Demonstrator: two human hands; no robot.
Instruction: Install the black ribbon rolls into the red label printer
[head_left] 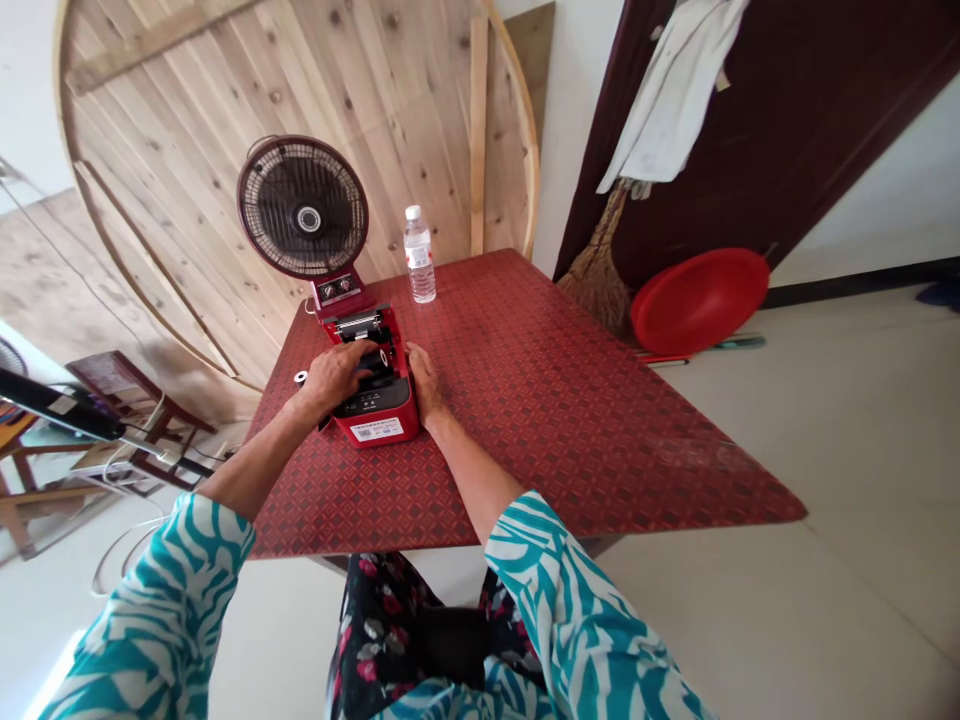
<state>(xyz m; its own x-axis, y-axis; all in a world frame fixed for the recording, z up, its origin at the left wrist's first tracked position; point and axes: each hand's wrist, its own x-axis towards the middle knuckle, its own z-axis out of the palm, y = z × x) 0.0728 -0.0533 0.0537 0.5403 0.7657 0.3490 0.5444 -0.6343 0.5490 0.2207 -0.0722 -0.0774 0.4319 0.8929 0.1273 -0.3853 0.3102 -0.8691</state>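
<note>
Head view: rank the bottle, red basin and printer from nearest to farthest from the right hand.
1. Printer, just left of the right hand.
2. Bottle, farther back on the table.
3. Red basin, far right, beyond the table.

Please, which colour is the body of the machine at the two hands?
The machine's body is red; it shows best in the head view.

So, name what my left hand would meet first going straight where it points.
Your left hand would likely meet the black roll first; the red machine's side wall lies beyond, though depth is unclear.
</note>
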